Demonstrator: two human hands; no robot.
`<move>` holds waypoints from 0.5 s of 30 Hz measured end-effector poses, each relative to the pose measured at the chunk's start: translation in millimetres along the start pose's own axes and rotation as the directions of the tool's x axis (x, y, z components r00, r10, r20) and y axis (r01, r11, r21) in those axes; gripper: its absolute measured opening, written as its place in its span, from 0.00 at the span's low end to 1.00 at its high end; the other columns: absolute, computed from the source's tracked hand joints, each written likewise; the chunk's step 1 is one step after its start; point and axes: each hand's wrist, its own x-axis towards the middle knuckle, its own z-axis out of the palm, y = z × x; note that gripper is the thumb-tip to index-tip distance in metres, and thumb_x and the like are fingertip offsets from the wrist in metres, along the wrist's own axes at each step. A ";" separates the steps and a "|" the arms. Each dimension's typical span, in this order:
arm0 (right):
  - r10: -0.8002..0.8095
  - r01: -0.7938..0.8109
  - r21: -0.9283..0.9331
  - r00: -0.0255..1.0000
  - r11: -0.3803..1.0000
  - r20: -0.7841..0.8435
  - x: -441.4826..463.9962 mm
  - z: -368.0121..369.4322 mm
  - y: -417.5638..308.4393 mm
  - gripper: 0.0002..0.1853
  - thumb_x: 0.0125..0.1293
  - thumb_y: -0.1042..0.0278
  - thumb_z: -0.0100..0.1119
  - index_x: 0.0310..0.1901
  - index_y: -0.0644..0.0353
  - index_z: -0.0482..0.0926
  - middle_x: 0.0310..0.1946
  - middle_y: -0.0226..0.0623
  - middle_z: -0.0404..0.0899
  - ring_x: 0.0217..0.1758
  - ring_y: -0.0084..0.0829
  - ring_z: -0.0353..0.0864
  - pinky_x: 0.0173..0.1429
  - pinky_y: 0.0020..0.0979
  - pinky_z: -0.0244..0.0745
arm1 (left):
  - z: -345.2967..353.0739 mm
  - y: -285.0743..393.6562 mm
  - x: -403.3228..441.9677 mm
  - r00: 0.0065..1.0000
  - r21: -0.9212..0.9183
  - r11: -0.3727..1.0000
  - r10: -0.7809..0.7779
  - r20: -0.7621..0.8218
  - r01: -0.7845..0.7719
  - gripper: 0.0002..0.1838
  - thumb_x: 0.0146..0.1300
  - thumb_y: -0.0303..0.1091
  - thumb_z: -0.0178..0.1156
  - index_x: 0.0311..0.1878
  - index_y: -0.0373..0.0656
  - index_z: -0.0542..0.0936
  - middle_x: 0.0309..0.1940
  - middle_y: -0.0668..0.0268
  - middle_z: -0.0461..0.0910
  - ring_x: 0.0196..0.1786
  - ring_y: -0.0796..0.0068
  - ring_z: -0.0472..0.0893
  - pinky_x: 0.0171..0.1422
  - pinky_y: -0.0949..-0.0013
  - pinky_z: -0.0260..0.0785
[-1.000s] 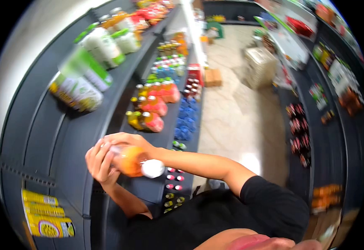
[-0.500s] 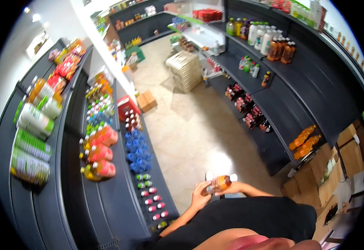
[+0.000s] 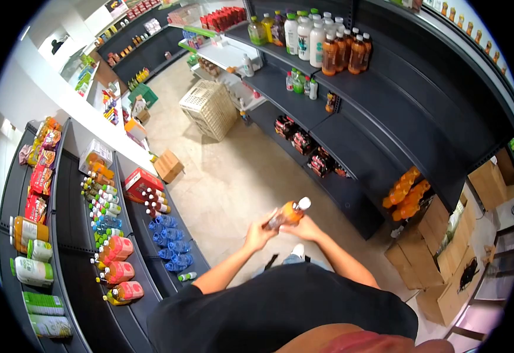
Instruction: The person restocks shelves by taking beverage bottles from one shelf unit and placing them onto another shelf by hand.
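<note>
Bottle (image 3: 286, 216) of clear plastic, with amber liquid and a white cap, is held tilted above the beige floor (image 3: 210, 176), between two dark grey metal shelf units. Fingers of the left hand (image 3: 259, 235) are closed around its lower part; the right hand (image 3: 305, 227) is at the side nearer the cap, its fingers partly hidden, so their opening and hold cannot be told. The right-hand shelf unit (image 3: 386, 97) carries white bottles (image 3: 316, 44) and amber bottles (image 3: 329, 57), and the left-hand shelf unit (image 3: 73, 235) carries pink-labelled bottles (image 3: 116, 249).
</note>
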 end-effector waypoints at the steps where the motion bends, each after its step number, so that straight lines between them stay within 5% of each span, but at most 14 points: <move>1: 0.047 -0.048 -0.026 0.998 0.998 -0.035 4.1 -19.3 -4.0 0.29 0.62 0.52 0.78 0.60 0.60 0.81 0.56 0.39 0.86 0.60 0.37 0.84 0.68 0.39 0.76 | 2.6 13.9 22.5 0.999 0.123 0.992 0.003 0.038 -0.008 0.42 0.54 0.20 0.72 0.76 0.45 0.74 0.74 0.48 0.74 0.74 0.63 0.75 0.76 0.63 0.67; 2: 0.029 -0.027 0.020 0.993 0.999 -0.111 8.2 -32.7 -8.7 0.29 0.62 0.53 0.78 0.60 0.60 0.81 0.56 0.39 0.86 0.60 0.37 0.84 0.67 0.39 0.76 | 9.4 37.8 41.8 0.993 0.254 0.961 0.100 0.059 -0.112 0.43 0.52 0.22 0.74 0.75 0.47 0.75 0.71 0.49 0.76 0.73 0.56 0.76 0.77 0.63 0.67; 9: 0.121 -0.073 0.143 0.921 0.987 -0.370 16.1 -91.5 -22.1 0.32 0.58 0.61 0.81 0.61 0.62 0.79 0.57 0.39 0.85 0.61 0.34 0.84 0.68 0.38 0.77 | 50.2 52.9 131.9 0.976 0.273 0.947 0.125 0.175 -0.171 0.40 0.53 0.21 0.75 0.73 0.45 0.78 0.71 0.51 0.76 0.74 0.59 0.74 0.77 0.63 0.66; 15: 0.126 -0.079 0.104 0.791 0.991 -0.599 40.5 -131.2 -2.7 0.33 0.57 0.63 0.83 0.62 0.62 0.78 0.56 0.37 0.84 0.59 0.32 0.85 0.66 0.36 0.79 | 70.4 52.5 232.4 0.860 0.222 0.886 0.291 0.418 -0.408 0.35 0.55 0.25 0.76 0.69 0.41 0.80 0.68 0.54 0.80 0.72 0.55 0.76 0.77 0.56 0.68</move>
